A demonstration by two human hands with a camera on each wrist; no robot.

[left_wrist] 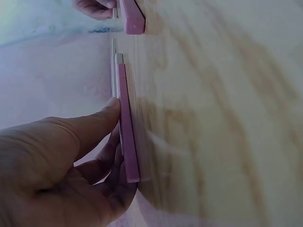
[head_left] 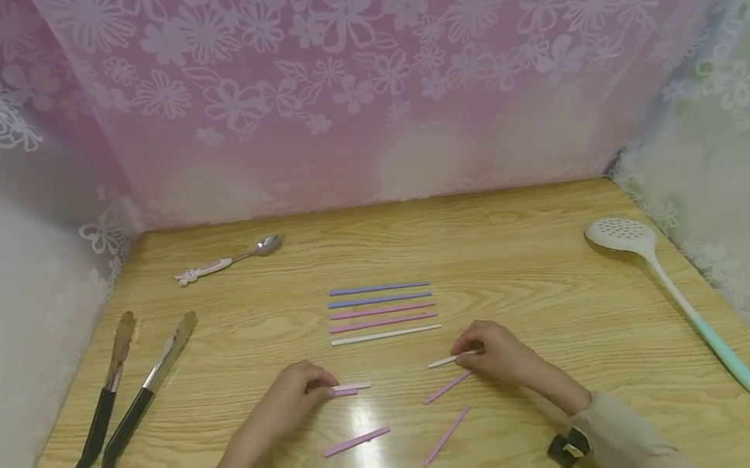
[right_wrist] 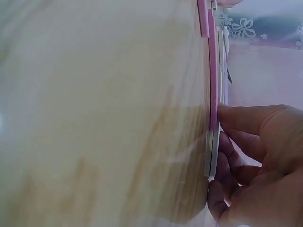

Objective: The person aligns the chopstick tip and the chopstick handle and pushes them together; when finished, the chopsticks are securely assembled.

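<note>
My left hand (head_left: 286, 397) pinches a short white chopstick piece (head_left: 360, 386) close over the table. A short pink chopstick piece (left_wrist: 127, 123) lies right alongside it at the fingertips; I cannot tell whether it is gripped too. Over to the right, my right hand (head_left: 499, 357) holds another short white chopstick piece (head_left: 440, 362) between thumb and fingers. A thin pink piece (head_left: 445, 389) slants just below that hand. Two more pink pieces, one thicker (head_left: 357, 441) and one thin (head_left: 446, 436), lie nearer to me.
Beyond the hands, longer chopsticks lie in parallel: two blue (head_left: 380, 300), two pink (head_left: 383, 323) and one white (head_left: 386, 335). Black-handled tongs (head_left: 111, 407) are at left, a spoon (head_left: 231, 260) at back left, a slotted skimmer (head_left: 669, 284) at right. Curtains surround the wooden table (head_left: 509, 241).
</note>
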